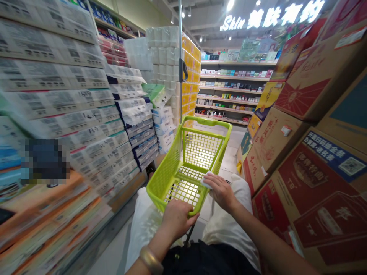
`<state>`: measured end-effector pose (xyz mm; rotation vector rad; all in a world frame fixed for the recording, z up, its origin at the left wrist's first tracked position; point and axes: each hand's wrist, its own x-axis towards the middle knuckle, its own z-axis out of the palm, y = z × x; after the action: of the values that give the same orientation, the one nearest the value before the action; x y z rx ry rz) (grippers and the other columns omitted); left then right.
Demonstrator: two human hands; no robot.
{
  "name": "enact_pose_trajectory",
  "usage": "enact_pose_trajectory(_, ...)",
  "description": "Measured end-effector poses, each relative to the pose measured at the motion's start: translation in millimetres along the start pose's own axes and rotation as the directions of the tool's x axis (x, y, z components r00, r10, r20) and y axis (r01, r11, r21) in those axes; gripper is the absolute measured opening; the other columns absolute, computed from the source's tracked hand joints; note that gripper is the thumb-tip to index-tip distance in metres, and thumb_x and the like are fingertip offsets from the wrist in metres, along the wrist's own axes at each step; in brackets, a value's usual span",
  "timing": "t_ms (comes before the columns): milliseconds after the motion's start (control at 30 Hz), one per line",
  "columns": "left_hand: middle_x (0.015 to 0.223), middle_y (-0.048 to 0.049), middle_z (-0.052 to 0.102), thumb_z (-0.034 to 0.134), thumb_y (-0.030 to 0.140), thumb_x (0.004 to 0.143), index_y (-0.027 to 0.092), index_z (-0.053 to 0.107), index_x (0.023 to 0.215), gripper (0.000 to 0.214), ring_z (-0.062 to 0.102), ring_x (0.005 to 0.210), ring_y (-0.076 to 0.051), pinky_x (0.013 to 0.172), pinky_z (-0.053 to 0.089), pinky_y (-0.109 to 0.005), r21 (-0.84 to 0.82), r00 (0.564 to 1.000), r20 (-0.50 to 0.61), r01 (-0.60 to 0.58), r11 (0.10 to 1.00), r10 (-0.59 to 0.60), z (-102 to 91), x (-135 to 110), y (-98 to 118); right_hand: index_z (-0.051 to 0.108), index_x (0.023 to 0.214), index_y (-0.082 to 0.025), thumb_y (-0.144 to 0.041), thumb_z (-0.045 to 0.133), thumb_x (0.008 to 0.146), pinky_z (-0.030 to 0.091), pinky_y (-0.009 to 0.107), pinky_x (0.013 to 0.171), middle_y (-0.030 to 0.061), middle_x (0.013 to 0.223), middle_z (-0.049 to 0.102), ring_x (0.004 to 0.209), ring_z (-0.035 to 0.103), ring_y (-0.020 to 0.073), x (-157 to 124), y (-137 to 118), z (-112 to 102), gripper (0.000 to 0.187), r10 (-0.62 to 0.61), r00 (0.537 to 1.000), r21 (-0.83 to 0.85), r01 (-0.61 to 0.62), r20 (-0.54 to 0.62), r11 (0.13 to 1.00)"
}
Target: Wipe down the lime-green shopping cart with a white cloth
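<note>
A lime-green plastic shopping basket (pixel 164 177) with lattice walls is tilted in front of me, between my knees. My left hand (pixel 177 217) is closed round its near rim, thumb along the outside. On the right side of the basket, my right hand (pixel 219 187) presses a small white cloth or tissue (pixel 208 179) against the wall near the rim. The fingers of that hand lie together over the white piece. Through the basket's open top I see its grid floor and far wall. A gold bangle (pixel 151 260) circles my left wrist.
Stacked packs of paper goods (pixel 86 95) rise on the left. Printed cardboard cartons (pixel 315 191) are piled close on the right. Ahead stands a glass door edge with a dark handle (pixel 182 70), and beyond it shelves of small products (pixel 235 74). Orange-topped boxes (pixel 57 206) lie lower left.
</note>
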<state>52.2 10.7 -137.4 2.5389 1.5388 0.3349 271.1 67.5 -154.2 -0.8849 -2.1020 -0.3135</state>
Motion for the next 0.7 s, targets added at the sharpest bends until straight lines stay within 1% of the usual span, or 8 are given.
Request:
enact_pose_trajectory(100, 0.074, -0.0046, 0.072, 0.058, 0.046, 0.086, 0.023, 0.07, 0.073, 0.029, 0.065, 0.077, -0.023, 0.071, 0.04, -0.034, 0.009, 1.0, 0.008, -0.008, 1.0, 0.007, -0.9, 0, -3, 0.064, 0.124, -0.022, -0.002, 0.042, 0.091, 0.055, 0.041, 0.094, 0.0075, 0.12, 0.072, 0.119, 0.063, 0.0226, -2, -7, 0, 0.045, 0.027, 1.0, -0.038, -0.027, 0.008, 0.999)
enact_pose_trajectory(200, 0.073, -0.0039, 0.072, 0.06, 0.044, 0.084, 0.023, 0.069, 0.07, 0.026, 0.064, 0.075, -0.022, 0.071, 0.038, -0.033, 0.033, 1.0, -0.003, -0.027, 0.999, 0.027, -2.3, -1, -7, 0.062, 0.128, -0.024, -0.006, 0.043, 0.093, 0.053, 0.039, 0.095, 0.007, 0.123, 0.071, 0.121, 0.061, 0.0219, -11, -26, 0, 0.043, -0.029, 0.996, -0.006, 0.03, 0.084, 1.0)
enact_pose_trajectory(267, 0.07, -0.0033, 0.071, 0.062, 0.042, 0.082, 0.023, 0.068, 0.068, 0.025, 0.063, 0.073, -0.021, 0.071, 0.038, -0.033, 0.048, 0.999, -0.011, -0.042, 0.998, 0.043, -2.7, -3, -9, 0.06, 0.13, -0.023, -0.008, 0.042, 0.095, 0.053, 0.038, 0.095, 0.0067, 0.124, 0.07, 0.122, 0.06, 0.0212, -14, -33, -1, 0.042, -0.069, 0.991, 0.02, 0.067, 0.119, 0.998)
enact_pose_trajectory(367, 0.069, -0.0029, 0.071, 0.061, 0.042, 0.083, 0.023, 0.068, 0.066, 0.026, 0.063, 0.071, -0.02, 0.071, 0.038, -0.033, 0.055, 0.998, -0.021, -0.06, 0.997, 0.061, -2.8, -4, -11, 0.061, 0.129, -0.023, -0.007, 0.041, 0.096, 0.053, 0.036, 0.094, 0.0064, 0.124, 0.07, 0.12, 0.061, 0.0203, -10, -26, -3, 0.041, -0.074, 0.992, 0.0, 0.075, 0.102, 0.997)
enact_pose_trajectory(433, 0.069, -0.0029, 0.071, 0.06, 0.043, 0.084, 0.023, 0.068, 0.066, 0.028, 0.063, 0.072, -0.021, 0.072, 0.038, -0.033, 0.052, 0.998, -0.019, -0.065, 0.997, 0.066, -2.4, -4, -11, 0.061, 0.128, -0.022, -0.006, 0.041, 0.096, 0.052, 0.037, 0.095, 0.0068, 0.121, 0.071, 0.119, 0.062, 0.0204, -6, -19, -3, 0.041, -0.035, 0.998, -0.039, 0.037, 0.054, 0.999)
enact_pose_trajectory(500, 0.07, -0.0031, 0.072, 0.059, 0.043, 0.084, 0.023, 0.068, 0.066, 0.029, 0.063, 0.073, -0.021, 0.072, 0.038, -0.034, 0.048, 0.998, -0.011, -0.066, 0.997, 0.066, -1.6, -4, -12, 0.061, 0.128, -0.022, -0.004, 0.039, 0.096, 0.051, 0.039, 0.1, 0.0071, 0.118, 0.072, 0.12, 0.062, 0.021, -4, -18, -2, 0.042, -0.008, 0.999, -0.051, 0.009, 0.033, 0.999)
enact_pose_trajectory(600, 0.072, -0.0034, 0.072, 0.06, 0.043, 0.083, 0.023, 0.069, 0.068, 0.027, 0.064, 0.074, -0.021, 0.073, 0.038, -0.034, 0.05, 0.998, 0.003, -0.066, 0.997, 0.065, 0.1, -3, -14, 0.058, 0.131, -0.022, -0.006, 0.038, 0.096, 0.047, 0.043, 0.107, 0.0074, 0.118, 0.072, 0.124, 0.059, 0.0207, -8, -31, 0, 0.043, -0.077, 0.991, 0.022, 0.075, 0.113, 0.997)
enact_pose_trajectory(700, 0.073, -0.0036, 0.073, 0.06, 0.044, 0.084, 0.023, 0.07, 0.07, 0.027, 0.064, 0.074, -0.02, 0.074, 0.037, -0.034, 0.05, 0.998, 0.011, -0.063, 0.997, 0.063, 0.5, -3, -16, 0.055, 0.135, -0.022, -0.009, 0.038, 0.098, 0.047, 0.041, 0.109, 0.0077, 0.124, 0.069, 0.127, 0.057, 0.0189, -12, -41, -1, 0.042, -0.185, 0.968, 0.106, 0.168, 0.172, 0.98)
